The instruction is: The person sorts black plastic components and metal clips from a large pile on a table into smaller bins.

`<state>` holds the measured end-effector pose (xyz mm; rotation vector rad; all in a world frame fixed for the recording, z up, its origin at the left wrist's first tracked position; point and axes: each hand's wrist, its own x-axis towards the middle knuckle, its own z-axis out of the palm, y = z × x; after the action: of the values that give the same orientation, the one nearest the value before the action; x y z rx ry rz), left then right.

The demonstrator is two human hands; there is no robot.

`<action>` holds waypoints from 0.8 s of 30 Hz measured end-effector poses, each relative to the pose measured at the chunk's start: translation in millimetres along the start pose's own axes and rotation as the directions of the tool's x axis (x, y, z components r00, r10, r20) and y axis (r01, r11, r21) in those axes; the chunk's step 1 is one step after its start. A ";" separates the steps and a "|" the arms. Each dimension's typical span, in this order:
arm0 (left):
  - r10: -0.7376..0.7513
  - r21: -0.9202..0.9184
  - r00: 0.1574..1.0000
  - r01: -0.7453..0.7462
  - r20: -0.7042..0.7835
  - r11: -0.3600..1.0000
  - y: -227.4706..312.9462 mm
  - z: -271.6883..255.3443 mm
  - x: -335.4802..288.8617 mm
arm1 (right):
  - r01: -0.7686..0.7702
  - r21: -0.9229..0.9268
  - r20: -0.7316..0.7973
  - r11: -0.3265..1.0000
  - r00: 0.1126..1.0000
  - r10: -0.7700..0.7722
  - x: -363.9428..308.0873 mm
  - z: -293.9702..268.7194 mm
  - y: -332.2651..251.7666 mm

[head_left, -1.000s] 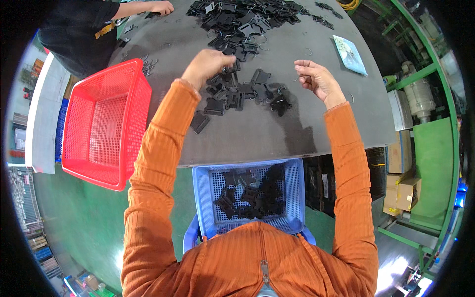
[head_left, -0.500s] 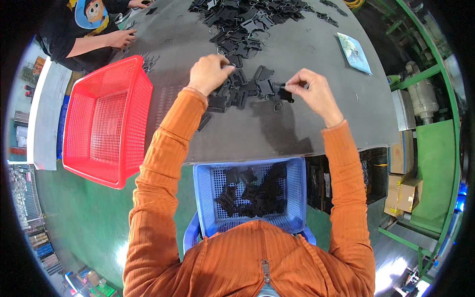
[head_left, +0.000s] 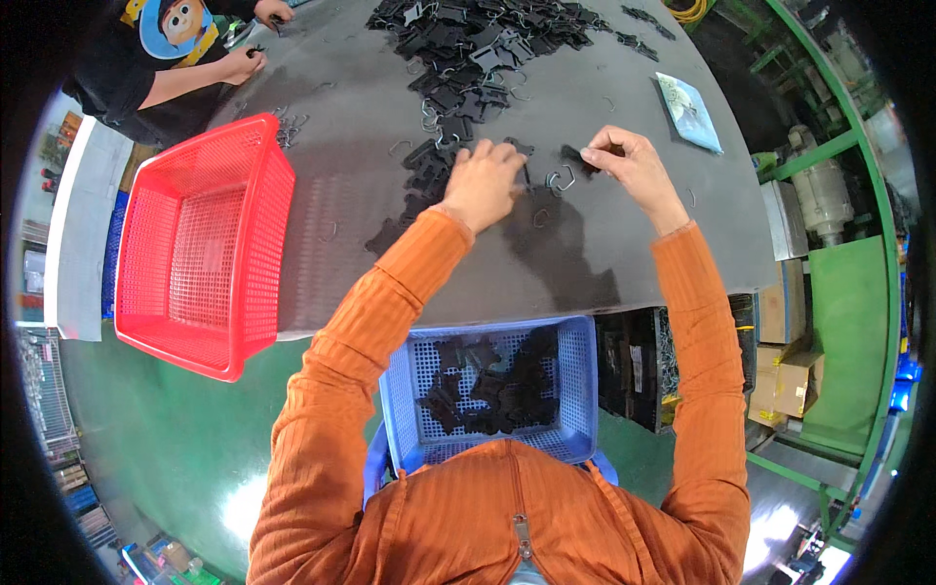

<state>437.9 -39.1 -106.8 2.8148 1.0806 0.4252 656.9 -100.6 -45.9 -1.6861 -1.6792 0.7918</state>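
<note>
My right hand (head_left: 634, 174) pinches a small flat black piece (head_left: 573, 156) by its edge, just above the table; the piece is blurred. My left hand (head_left: 483, 187) is over a loose cluster of flat black notched pieces (head_left: 427, 168), fingers apart and pointing away from me. One black piece (head_left: 520, 148) lies by its fingertips, partly covered. Between my hands, bent metal hooks (head_left: 560, 180) rest on the grey table (head_left: 390, 283). Below the table edge, a blue basket (head_left: 392, 390) holds many similar black pieces (head_left: 492, 390).
A red basket (head_left: 275, 224) stands at the left table edge. A large pile of black pieces and hooks (head_left: 478, 49) covers the far middle. A blue-white packet (head_left: 690, 112) lies at right. At far left, another person's hand (head_left: 244, 64) works over the table.
My left hand has moved right and slightly nearer, across the cluster, whose pieces have shifted. My right hand still pinches a black piece and has moved slightly right.
</note>
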 end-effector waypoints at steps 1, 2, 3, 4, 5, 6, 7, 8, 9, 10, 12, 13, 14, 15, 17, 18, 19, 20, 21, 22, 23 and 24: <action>-0.017 0.052 1.000 0.017 0.005 0.998 -1.7 0.6 1.2 | 0.099 -0.067 -0.005 0.993 0.995 -0.099 -0.4 -0.1 2.0; -0.116 0.105 0.993 0.112 0.036 0.988 -4.8 -4.1 5.1 | 0.191 -0.131 -0.008 0.973 0.981 -0.193 -1.4 1.1 2.6; -0.187 0.128 0.981 0.180 0.045 0.975 -6.7 -12.7 3.5 | 0.154 -0.070 -0.040 0.986 0.987 -0.157 -3.3 2.7 2.1; -0.165 0.119 0.984 0.172 -0.064 0.978 -10.4 -10.8 -1.7 | 0.119 -0.008 -0.070 0.993 0.990 -0.120 -6.2 5.3 0.1; -0.149 0.111 0.973 0.170 -0.176 0.979 -9.6 -12.0 -5.8 | 0.091 0.053 -0.093 0.994 0.992 -0.085 -8.2 6.3 -1.8; -0.135 -0.125 0.963 0.109 -0.231 0.986 -4.9 -11.7 -5.5 | 0.069 0.044 -0.106 0.997 0.992 -0.064 -9.4 6.3 -2.9; -0.135 -0.349 0.948 0.028 -0.287 0.937 1.6 -10.6 -3.1 | 0.055 0.087 -0.094 0.995 0.995 -0.047 -9.8 6.1 -1.7; -0.166 -0.590 0.958 -0.005 -0.236 0.808 7.1 -12.3 -0.7 | 0.042 0.138 -0.083 0.989 0.996 -0.031 -9.7 9.2 -0.5; -0.249 -0.773 0.968 0.180 0.029 0.609 14.7 -19.6 -1.2 | 0.029 0.188 -0.072 0.982 0.997 -0.015 -9.9 11.8 -0.7; -0.274 -0.878 0.937 0.311 0.217 0.365 17.8 -16.0 -0.2 | -0.020 0.258 -0.066 0.966 0.997 0.038 -11.2 14.3 -2.2; -0.231 -0.902 0.883 0.429 0.408 0.045 26.1 -16.1 0.0 | -0.115 0.384 -0.040 0.916 0.989 0.141 -13.2 18.3 -13.9; -0.213 -0.904 0.883 0.427 0.418 -0.003 30.9 -15.8 -2.3 | -0.143 0.437 -0.023 0.888 0.985 0.170 -12.2 19.8 -15.0; -0.192 -0.905 0.885 0.423 0.425 -0.049 33.8 -18.6 -3.0 | -0.168 0.488 -0.007 0.857 0.980 0.197 -11.2 19.7 -17.0; -0.171 -0.945 0.932 0.327 0.320 0.012 32.7 -14.6 -3.3 | -0.193 0.536 0.010 0.822 0.975 0.223 -10.2 19.0 -18.3; -0.111 -0.985 0.988 0.120 0.107 0.124 30.3 -1.6 -6.6 | -0.324 0.565 0.198 0.759 0.946 0.257 -6.8 16.6 -14.0; -0.202 -0.970 0.979 0.046 -0.003 0.240 29.1 1.7 -5.7 | -0.391 0.568 0.292 0.724 0.918 0.267 -4.5 15.6 -9.7; -0.225 -0.911 0.973 0.043 -0.056 0.411 24.5 3.9 -5.5 | -0.424 0.570 0.340 0.704 0.901 0.268 -1.1 13.9 -4.8; -0.236 -0.822 0.965 0.044 -0.112 0.568 20.9 -2.8 -5.1 | -0.458 0.569 0.387 0.683 0.882 0.269 2.5 11.0 1.6; -0.237 -0.707 0.957 0.051 -0.168 0.706 17.9 -6.9 -4.1 | -0.491 0.567 0.432 0.662 0.861 0.268 3.8 10.0 7.7; -0.289 -0.683 0.917 0.024 -0.277 0.730 14.3 1.3 -2.9 | -0.365 0.287 0.250 0.886 0.921 0.299 2.8 12.1 15.0; -0.326 -0.751 0.941 0.150 -0.091 0.643 11.2 -3.5 0.0 | -0.253 -0.066 0.058 0.965 0.965 0.257 -1.2 12.8 23.9; -0.349 -0.646 0.929 0.190 -0.127 0.740 8.6 -9.7 2.4 | -0.167 -0.426 -0.098 0.889 0.986 0.138 -3.7 16.4 29.1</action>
<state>442.3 -44.0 -95.4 2.0157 1.1055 0.9171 662.3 -103.9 -78.9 -2.1428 -1.7857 0.4400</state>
